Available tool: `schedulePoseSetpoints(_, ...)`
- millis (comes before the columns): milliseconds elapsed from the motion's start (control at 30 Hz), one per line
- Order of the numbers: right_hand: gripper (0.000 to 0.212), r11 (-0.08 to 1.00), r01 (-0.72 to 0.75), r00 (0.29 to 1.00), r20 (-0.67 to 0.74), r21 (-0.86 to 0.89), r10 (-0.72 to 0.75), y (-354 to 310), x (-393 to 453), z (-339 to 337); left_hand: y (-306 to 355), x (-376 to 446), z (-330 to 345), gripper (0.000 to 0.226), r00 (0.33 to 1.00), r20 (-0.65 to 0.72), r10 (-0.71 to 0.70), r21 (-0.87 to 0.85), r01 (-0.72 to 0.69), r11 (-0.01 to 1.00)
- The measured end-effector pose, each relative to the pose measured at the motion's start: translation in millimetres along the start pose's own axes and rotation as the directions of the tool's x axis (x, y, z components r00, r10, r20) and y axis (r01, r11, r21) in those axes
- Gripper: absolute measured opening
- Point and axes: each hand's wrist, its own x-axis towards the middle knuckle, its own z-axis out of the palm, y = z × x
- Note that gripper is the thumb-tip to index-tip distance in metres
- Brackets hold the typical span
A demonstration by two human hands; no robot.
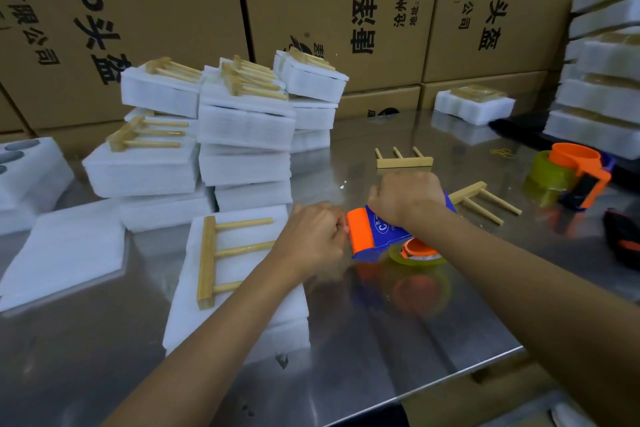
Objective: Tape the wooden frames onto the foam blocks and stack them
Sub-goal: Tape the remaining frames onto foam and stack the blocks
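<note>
Two hands meet over a shiny metal table [398,340]. The right hand [403,196] wraps around a blue and orange tape dispenser [372,234] and holds it tight. The left hand [313,236] has curled fingers at the orange end of the dispenser and seems to pinch the tape there, but the tape end is too small to see for sure. Just at 9 o'clock from the hands, a wooden frame [221,253] lies flat on a white foam block [242,309]. At 12 o'clock from that block stand tall piles of foam blocks [242,135] with frames on top. Two loose frames lie on the table, one [403,160] at 12 o'clock from the right hand and one [485,198] at 3 o'clock. A second tape dispenser [571,180] sits farther out at 3 o'clock. Big brown boxes [329,4] stand behind everything
</note>
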Motion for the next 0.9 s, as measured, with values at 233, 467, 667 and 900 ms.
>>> schedulePoseSetpoints(233,0.038,0.997,-0.077,0.997,-0.009,0.027,0.077,-1,-4,-1,0,0,-1,0.015,0.995,-0.025,0.093,0.096,-0.09,0.991)
schedulePoseSetpoints(467,0.027,0.998,-0.053,0.997,-0.058,-0.025,0.052,-15,3,2,-1,-2,-3,0.014,0.99,-0.132,0.045,-0.127,-0.062,0.99)
schedulePoseSetpoints(667,0.024,0.995,-0.091,0.987,-0.137,-0.051,0.083,-8,-1,9,-4,2,-10,0.02,0.968,0.092,-0.233,-0.638,0.237,0.733)
schedulePoseSetpoints(900,0.046,0.97,-0.225,0.943,-0.229,0.094,0.241,-17,-33,31,-6,3,-16,0.049,0.966,0.058,-0.25,-0.675,0.223,0.703)
